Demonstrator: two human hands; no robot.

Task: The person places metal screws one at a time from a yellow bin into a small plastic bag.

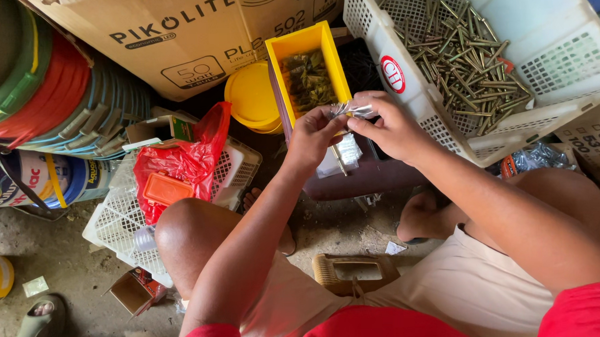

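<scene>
Red sleeves and pale shorts fill the bottom of your view, with your bare knees just above them. Take the yellow bin (307, 70) as your landmark: it stands upright against a cardboard box (193, 31), and it holds a heap of dull brass-coloured screws.

Just below the bin, your left hand (314, 137) and right hand (389, 127) meet. Both pinch a small clear plastic bag (351, 108) by its top, thumb and fingertips closed on the crinkled film, with the other fingers loosely curled. The bag sits between the two hands, at the bin's lower right corner. A long thin screw (339, 160) hangs below your left hand; you cannot tell whether your fingers hold it. A second clear packet (343, 153) lies just beneath, on a dark maroon surface (374, 175).

Right of the bin, a white plastic basket (446, 115) leans tilted, and many long brass screws (464, 57) are scattered inside. Left of the bin sits a round yellow lid (251, 96). Farther left, a red plastic bag (185, 160) rests in a flat white basket (114, 227), with an orange box (166, 189) showing through it. Stacked coloured buckets (47, 92) crowd the far left.

Below the bin, the floor is bare grey concrete (68, 266), dusty and littered with paper scraps. A wooden-handled brush (352, 271) lies between your legs, and a small open carton (135, 290) and a green sandal (40, 325) rest lower left.
</scene>
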